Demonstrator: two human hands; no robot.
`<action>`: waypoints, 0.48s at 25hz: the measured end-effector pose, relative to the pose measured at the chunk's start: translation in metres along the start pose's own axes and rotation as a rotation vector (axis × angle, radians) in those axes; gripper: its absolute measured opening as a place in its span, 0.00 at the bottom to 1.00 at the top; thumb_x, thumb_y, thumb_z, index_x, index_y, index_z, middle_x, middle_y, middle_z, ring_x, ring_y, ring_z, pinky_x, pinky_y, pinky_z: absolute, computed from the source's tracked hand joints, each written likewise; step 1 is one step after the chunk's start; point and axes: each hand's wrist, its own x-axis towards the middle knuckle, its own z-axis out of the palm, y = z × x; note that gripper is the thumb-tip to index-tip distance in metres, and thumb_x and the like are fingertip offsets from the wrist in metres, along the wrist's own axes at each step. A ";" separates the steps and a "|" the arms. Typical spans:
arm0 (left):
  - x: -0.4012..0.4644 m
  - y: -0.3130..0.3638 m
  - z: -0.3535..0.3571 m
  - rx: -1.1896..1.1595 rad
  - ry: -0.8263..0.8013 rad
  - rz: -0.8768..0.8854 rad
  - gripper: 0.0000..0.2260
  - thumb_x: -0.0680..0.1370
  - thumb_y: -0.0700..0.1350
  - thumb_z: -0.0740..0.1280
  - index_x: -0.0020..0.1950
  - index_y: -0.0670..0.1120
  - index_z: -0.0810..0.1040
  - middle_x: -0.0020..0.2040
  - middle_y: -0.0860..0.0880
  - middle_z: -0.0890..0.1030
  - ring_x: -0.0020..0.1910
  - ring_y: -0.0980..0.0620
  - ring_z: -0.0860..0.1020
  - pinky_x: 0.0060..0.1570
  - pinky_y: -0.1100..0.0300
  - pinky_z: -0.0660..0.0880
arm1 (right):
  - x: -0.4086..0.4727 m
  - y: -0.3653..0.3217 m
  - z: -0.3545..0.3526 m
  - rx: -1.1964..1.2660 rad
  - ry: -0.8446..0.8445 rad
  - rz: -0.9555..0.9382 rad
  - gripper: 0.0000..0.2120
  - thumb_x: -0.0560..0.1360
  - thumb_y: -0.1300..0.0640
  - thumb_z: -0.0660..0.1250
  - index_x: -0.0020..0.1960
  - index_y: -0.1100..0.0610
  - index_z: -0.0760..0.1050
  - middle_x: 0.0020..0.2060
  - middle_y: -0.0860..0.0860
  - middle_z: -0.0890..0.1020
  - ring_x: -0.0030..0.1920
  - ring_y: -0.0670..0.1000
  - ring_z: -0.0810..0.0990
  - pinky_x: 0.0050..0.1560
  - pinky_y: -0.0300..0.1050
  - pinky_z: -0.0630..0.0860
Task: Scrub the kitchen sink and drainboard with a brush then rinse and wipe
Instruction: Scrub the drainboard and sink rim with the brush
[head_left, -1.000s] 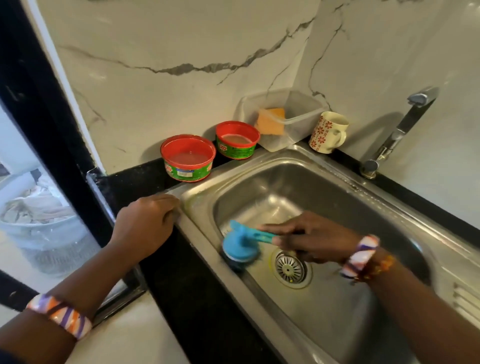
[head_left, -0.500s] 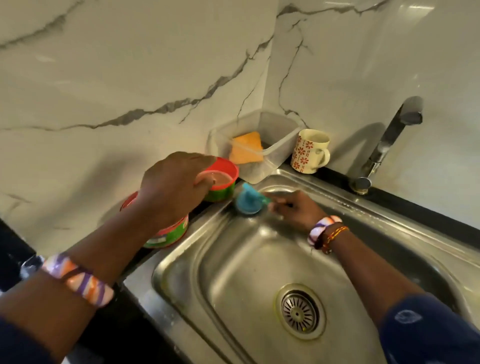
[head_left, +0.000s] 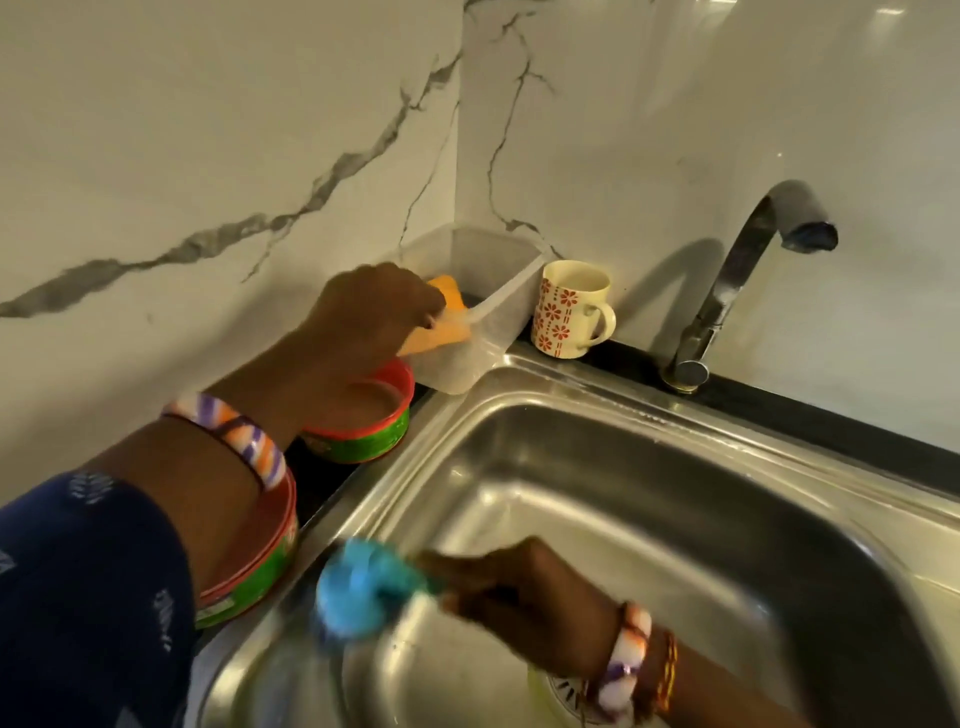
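The steel sink (head_left: 649, 493) fills the lower right of the head view. My right hand (head_left: 524, 592) grips the handle of a blue round brush (head_left: 358, 592), blurred, against the sink's left inner wall. My left hand (head_left: 374, 312) reaches over the counter to a clear plastic container (head_left: 498, 312) in the corner and touches its near rim beside an orange sponge (head_left: 441, 322) inside; whether its fingers hold anything is hidden. The drain (head_left: 566, 691) shows partly under my right wrist.
Two red-and-green tubs stand on the black counter left of the sink, one (head_left: 363, 415) under my left hand, one (head_left: 249, 566) under my forearm. A patterned mug (head_left: 571, 312) stands beside the container. The tap (head_left: 743, 275) rises at the back right.
My left hand moved from the red tub to the clear container's rim. My right hand drew the brush from the sink's back corner down along the left wall.
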 end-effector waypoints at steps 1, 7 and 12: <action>0.007 -0.003 -0.005 -0.042 0.015 0.011 0.09 0.76 0.45 0.66 0.55 0.51 0.81 0.56 0.48 0.80 0.55 0.45 0.77 0.49 0.57 0.71 | 0.008 0.010 -0.012 0.002 0.072 0.035 0.18 0.76 0.58 0.65 0.66 0.56 0.72 0.56 0.46 0.79 0.53 0.28 0.73 0.56 0.28 0.72; 0.029 -0.015 -0.025 -0.255 0.161 0.119 0.07 0.75 0.40 0.67 0.50 0.45 0.83 0.47 0.44 0.83 0.48 0.44 0.80 0.52 0.47 0.75 | 0.069 0.071 -0.102 -0.297 0.599 0.462 0.15 0.78 0.60 0.62 0.63 0.58 0.75 0.55 0.59 0.81 0.57 0.57 0.79 0.52 0.42 0.71; 0.029 -0.017 -0.017 -0.222 0.195 0.166 0.08 0.75 0.42 0.66 0.52 0.43 0.83 0.47 0.41 0.83 0.48 0.41 0.79 0.51 0.47 0.75 | 0.059 0.042 -0.055 -0.140 0.451 0.359 0.10 0.78 0.58 0.62 0.52 0.51 0.81 0.38 0.50 0.82 0.38 0.45 0.78 0.44 0.40 0.71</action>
